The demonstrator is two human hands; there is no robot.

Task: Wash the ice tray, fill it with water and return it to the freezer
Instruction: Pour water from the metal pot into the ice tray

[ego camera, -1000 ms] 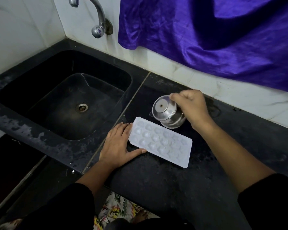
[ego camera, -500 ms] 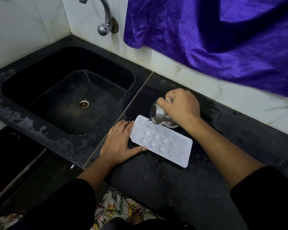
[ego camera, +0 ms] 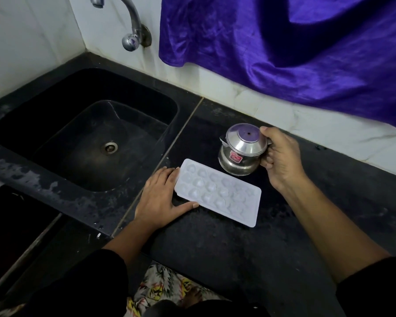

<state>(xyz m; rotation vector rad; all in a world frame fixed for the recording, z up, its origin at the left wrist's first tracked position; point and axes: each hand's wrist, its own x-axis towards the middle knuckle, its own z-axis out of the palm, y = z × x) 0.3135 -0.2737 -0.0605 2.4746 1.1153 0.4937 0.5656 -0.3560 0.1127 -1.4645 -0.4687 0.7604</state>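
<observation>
A white ice tray (ego camera: 217, 192) with several round cups lies flat on the black counter (ego camera: 226, 252), just right of the sink. My left hand (ego camera: 160, 200) rests flat on the counter against the tray's left end, thumb along its near edge. Just behind the tray stands a small steel pot (ego camera: 241, 149) with a domed lid, a spout on its left and a red label, upright on the counter. My right hand (ego camera: 280, 159) grips its right side, fingers curled round it.
A black sink (ego camera: 82, 133) with a steel drain fills the left of the counter. A chrome tap (ego camera: 128, 21) comes out of the white tiled wall above it. A purple cloth (ego camera: 284, 42) hangs over the wall behind the pot.
The pot was tilted with its spout over the tray; now it is upright behind the tray, moved back and to the right. My left hand and the tray have stayed put.
</observation>
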